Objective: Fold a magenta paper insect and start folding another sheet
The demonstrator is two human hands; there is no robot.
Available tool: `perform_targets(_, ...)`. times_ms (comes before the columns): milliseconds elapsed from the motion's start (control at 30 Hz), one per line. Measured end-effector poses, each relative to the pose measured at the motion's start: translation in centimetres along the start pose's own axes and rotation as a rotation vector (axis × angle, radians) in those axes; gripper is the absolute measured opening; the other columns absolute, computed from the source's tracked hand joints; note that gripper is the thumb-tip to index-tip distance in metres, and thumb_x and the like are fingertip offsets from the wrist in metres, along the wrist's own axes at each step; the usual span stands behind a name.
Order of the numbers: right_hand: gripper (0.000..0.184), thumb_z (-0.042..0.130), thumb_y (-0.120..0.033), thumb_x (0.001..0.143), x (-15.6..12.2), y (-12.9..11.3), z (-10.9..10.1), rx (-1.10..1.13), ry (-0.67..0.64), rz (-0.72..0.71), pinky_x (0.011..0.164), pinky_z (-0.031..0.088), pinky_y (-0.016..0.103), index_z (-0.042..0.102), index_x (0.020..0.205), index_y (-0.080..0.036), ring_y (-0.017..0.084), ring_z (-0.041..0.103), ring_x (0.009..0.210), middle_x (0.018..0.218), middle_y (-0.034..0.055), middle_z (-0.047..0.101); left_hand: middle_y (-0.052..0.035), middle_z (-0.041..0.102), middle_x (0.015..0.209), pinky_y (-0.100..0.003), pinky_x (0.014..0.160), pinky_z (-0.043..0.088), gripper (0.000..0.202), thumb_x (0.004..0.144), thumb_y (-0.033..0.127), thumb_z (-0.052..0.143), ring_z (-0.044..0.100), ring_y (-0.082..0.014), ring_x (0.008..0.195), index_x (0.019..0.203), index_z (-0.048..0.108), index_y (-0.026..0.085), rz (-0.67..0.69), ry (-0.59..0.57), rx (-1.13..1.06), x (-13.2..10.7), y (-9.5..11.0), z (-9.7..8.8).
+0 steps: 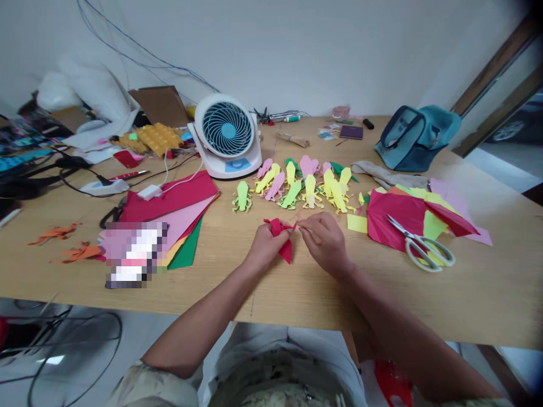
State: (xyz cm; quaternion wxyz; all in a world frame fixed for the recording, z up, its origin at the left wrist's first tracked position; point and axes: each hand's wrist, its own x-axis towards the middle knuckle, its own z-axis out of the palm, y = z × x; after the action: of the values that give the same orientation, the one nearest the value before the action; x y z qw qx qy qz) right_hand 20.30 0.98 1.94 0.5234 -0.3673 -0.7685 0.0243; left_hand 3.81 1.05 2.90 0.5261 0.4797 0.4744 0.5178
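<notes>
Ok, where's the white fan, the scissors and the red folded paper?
White round desk fan (227, 129): head view, blue grille centre.
Pale-handled metal scissors (407, 236): head view, blade pivot.
Red folded paper piece (287, 251): head view, lower tip.

2 orange paper figs (55, 232) (78, 252), 1 fan (226, 133), 1 bag (413, 138), 1 pr scissors (419, 244), 1 red fold (283, 237)

You're sitting at a craft table (487, 294) in what looks like a home room. Coloured paper sheets (178, 209) lie left of centre, folded paper insects (305, 186) fill mid-frame and scissors (419, 243) lie at right. A desk fan (227, 133) stands behind, a bag (413, 138) upper right, and cables (76, 169) tangle upper left.
</notes>
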Motion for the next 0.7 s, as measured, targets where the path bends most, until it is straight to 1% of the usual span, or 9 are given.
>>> perform_targets(33, 0.019, 0.059, -0.016, 0.093, 0.0, 0.1, -0.1, -0.049, -0.015, -0.048, 0.075, 0.051, 0.040, 0.070, 0.103, -0.026, 0.024, 0.060, 0.085, 0.087, 0.0070, 0.065, -0.0003, 0.065, 0.070, -0.025, 0.065, 0.042, 0.018, 0.067, 0.031, 0.077, 0.054, -0.0131, 0.065, 0.073, 0.070, 0.016, -0.007, -0.008, -0.005, 0.0, -0.1, 0.1)
perform_targets(100, 0.020, 0.058, -0.014, 0.094, 0.0, 0.3, -0.2, -0.110, -0.034, -0.100, 0.073, 0.050, 0.039, 0.071, 0.103, -0.026, 0.023, 0.060, 0.083, 0.087, 0.0072, 0.065, 0.0000, 0.064, 0.068, -0.024, 0.064, 0.041, 0.017, 0.066, 0.031, 0.077, 0.053, -0.0126, 0.064, 0.072, 0.070, 0.016, -0.015, -0.026, 0.000, 0.0, -0.1, 0.2)
perform_targets(233, 0.018, 0.058, -0.015, 0.094, 0.0, 0.5, -0.2, -0.111, -0.043, -0.123, 0.074, 0.051, 0.039, 0.072, 0.100, -0.024, 0.023, 0.061, 0.084, 0.088, 0.0079, 0.066, 0.0008, 0.063, 0.065, -0.024, 0.062, 0.040, 0.016, 0.065, 0.029, 0.076, 0.051, -0.0115, 0.061, 0.071, 0.069, 0.016, -0.025, -0.044, 0.008, -0.1, -0.1, 0.3)
perform_targets(367, 0.016, 0.059, -0.016, 0.094, 0.1, 0.1, -0.2, 0.004, 0.000, -0.052, 0.074, 0.054, 0.039, 0.071, 0.098, -0.025, 0.022, 0.064, 0.085, 0.087, 0.0071, 0.067, 0.0007, 0.063, 0.067, -0.024, 0.063, 0.040, 0.017, 0.065, 0.029, 0.076, 0.053, -0.0115, 0.062, 0.072, 0.069, 0.016, -0.026, -0.045, 0.006, -0.2, 0.1, 0.2)
perform_targets(467, 0.011, 0.062, -0.017, 0.093, 0.2, -0.2, -0.1, 0.078, 0.035, 0.011, 0.072, 0.054, 0.037, 0.070, 0.093, -0.025, 0.021, 0.066, 0.082, 0.085, 0.0054, 0.069, 0.0001, 0.064, 0.068, -0.024, 0.064, 0.041, 0.017, 0.066, 0.029, 0.077, 0.054, -0.0121, 0.063, 0.073, 0.070, 0.016, -0.007, -0.024, 0.015, -0.3, 0.1, 0.2)
perform_targets(567, 0.010, 0.063, -0.016, 0.091, 0.2, -0.4, 0.1, 0.132, 0.029, 0.084, 0.072, 0.054, 0.035, 0.070, 0.091, -0.024, 0.020, 0.067, 0.080, 0.084, 0.0045, 0.071, -0.0013, 0.067, 0.072, -0.025, 0.066, 0.043, 0.017, 0.067, 0.029, 0.077, 0.057, -0.0133, 0.067, 0.076, 0.071, 0.016, 0.036, 0.001, 0.026, -0.2, -0.1, 0.2)
perform_targets(700, 0.012, 0.061, -0.017, 0.091, 0.2, -0.7, 0.3, 0.192, 0.011, 0.172, 0.074, 0.055, 0.034, 0.071, 0.093, -0.023, 0.019, 0.068, 0.082, 0.087, 0.0052, 0.072, -0.0014, 0.068, 0.074, -0.025, 0.068, 0.045, 0.016, 0.071, 0.030, 0.074, 0.059, -0.0139, 0.069, 0.078, 0.071, 0.016, 0.077, 0.028, 0.064, -0.1, -0.4, 0.2)
